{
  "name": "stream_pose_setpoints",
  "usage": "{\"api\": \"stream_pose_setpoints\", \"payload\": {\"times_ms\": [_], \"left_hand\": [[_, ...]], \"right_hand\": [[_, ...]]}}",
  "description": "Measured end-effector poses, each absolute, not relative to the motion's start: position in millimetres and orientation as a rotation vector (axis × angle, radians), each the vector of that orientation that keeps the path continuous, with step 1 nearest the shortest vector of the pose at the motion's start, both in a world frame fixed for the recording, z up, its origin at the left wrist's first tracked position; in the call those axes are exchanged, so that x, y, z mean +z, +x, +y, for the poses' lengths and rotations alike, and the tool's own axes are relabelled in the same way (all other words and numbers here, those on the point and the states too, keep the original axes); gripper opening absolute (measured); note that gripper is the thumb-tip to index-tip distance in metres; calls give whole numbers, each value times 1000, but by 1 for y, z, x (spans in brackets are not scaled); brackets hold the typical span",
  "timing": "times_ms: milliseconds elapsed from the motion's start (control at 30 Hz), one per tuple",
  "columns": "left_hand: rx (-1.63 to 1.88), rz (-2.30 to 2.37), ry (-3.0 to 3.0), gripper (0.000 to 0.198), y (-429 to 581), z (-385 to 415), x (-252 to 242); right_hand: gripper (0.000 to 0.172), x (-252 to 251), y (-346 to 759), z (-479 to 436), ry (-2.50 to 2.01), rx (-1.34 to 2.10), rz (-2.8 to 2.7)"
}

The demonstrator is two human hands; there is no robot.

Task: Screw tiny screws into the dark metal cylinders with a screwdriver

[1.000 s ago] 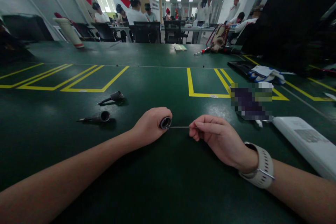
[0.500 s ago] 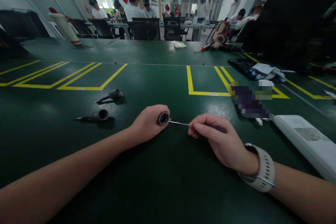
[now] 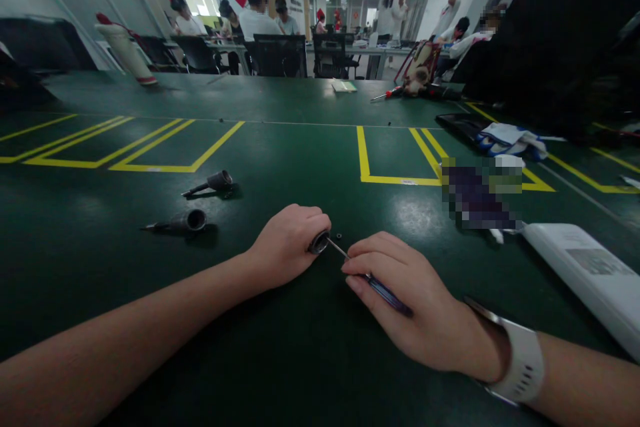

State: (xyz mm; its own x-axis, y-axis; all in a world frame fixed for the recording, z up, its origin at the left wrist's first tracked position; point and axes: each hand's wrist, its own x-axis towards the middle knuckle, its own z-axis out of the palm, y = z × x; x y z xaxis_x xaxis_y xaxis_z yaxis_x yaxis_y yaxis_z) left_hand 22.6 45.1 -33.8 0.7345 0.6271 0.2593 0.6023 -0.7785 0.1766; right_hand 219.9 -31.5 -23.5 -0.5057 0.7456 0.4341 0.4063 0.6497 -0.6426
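Note:
My left hand (image 3: 290,247) is closed around a dark hollow cylindrical part (image 3: 319,242), its round open end facing right. Most of that part is hidden in my palm. Between the fingers and thumb of my right hand (image 3: 405,287) is a slim screwdriver (image 3: 383,292) with a dark purplish handle. Its thin metal shaft reaches to the open end of the part; whether the tip is inside I cannot tell. Just beyond the shaft a tiny dark ring-like piece (image 3: 339,236) lies on the green table (image 3: 280,360).
Two dark pointed pieces with round sockets, a nearer one (image 3: 187,221) and a farther one (image 3: 215,181), lie to the left. On the right are a white box-like device (image 3: 580,267) and white-blue gloves (image 3: 513,140). A red-handled screwdriver (image 3: 393,92) lies farther back. Several people sit or stand beyond.
My right hand has moved left and nearer me, tilting the screwdriver more steeply against the part. My left hand has turned the part's open end and lowered slightly. The tiny ring-like piece shows more clearly.

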Motion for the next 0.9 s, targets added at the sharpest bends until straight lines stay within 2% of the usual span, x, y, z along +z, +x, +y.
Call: {"api": "stream_pose_setpoints", "payload": {"times_ms": [200,267,433,500,600,767,900], "left_hand": [[469,1024,2792,9,22,46,-35],[531,1030,2711,10,21,48,-37],[574,1052,2650,8,20,50,-42],[534,1045,2687,8,21,48,-41],[487,992,2732,9,21,46,-37],[505,914,2732,10,21,47,-35],[561,904,2691,9,20,49,-37]], "right_hand": [[14,-26,225,-22,-1006,1217,-1746],[15,-27,226,-21,-1020,1252,-1685],[12,-25,222,-30,-918,873,-1873],[12,-25,220,-32,-917,844,-1914],[12,-25,222,-29,-987,1060,-1791],[11,-30,227,-15,-940,1603,-1232],[11,-33,227,-12,-898,1684,-1103]]}}
